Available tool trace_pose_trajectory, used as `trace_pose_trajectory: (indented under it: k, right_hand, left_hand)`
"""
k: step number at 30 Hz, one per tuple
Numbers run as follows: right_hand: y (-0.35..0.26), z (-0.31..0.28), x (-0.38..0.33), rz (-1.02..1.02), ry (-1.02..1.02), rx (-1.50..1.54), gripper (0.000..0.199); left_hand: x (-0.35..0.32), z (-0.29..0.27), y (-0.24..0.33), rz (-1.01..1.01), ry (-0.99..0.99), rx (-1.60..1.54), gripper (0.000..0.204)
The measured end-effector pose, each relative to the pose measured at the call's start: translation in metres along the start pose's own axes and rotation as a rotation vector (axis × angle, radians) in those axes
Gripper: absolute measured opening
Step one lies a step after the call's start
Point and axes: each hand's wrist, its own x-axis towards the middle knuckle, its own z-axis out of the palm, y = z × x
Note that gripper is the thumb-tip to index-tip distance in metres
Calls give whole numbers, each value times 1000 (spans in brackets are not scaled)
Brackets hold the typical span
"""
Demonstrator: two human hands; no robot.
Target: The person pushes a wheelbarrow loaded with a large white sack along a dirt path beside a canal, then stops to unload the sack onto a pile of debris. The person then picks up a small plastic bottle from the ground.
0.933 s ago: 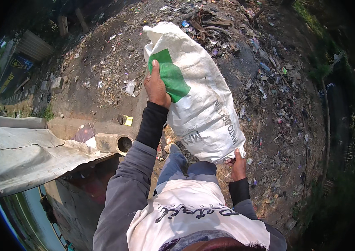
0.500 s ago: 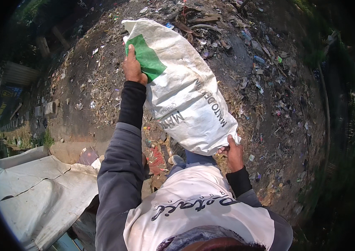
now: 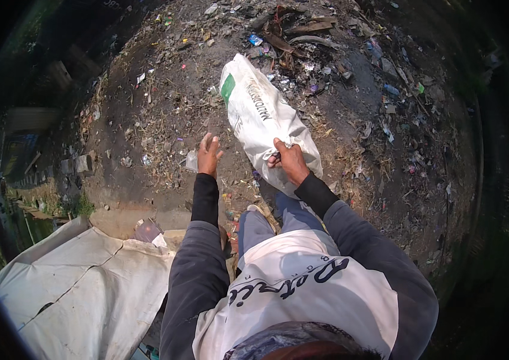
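A white woven sack (image 3: 258, 114) with a green patch near its far end hangs out in front of me over littered dirt. My right hand (image 3: 288, 160) grips the sack's near edge, fingers closed on the fabric. Held out to the left of the sack, my left hand (image 3: 208, 154) is empty with its fingers apart, not touching the sack. Both forearms wear dark grey sleeves. My legs and feet show below the sack.
Bare dirt strewn with scraps, plastic bits and dry twigs surrounds me. A pile of charred wood and rubbish (image 3: 293, 36) lies beyond the sack. A grey tarpaulin sheet (image 3: 80, 282) covers something at the lower left, past a concrete ledge (image 3: 140, 216).
My left hand has let go of the sack's green end and dropped away to the left. The sack has swung down and outward, held by the right hand alone.
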Motion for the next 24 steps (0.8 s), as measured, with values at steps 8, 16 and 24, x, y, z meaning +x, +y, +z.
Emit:
trace_pose_trajectory:
  k: [8, 16, 24]
  right_hand:
    - [-29, 16, 75, -38, 171, -163, 38]
    - [-65, 35, 41, -171, 363, -200, 33]
    - [-109, 81, 21, -168, 434, -280, 25]
  left_hand:
    - [-91, -117, -200, -493, 117, -62, 27]
    - [10, -186, -106, -411, 205, -85, 21]
    - [60, -231, -105, -367, 154, 0, 23]
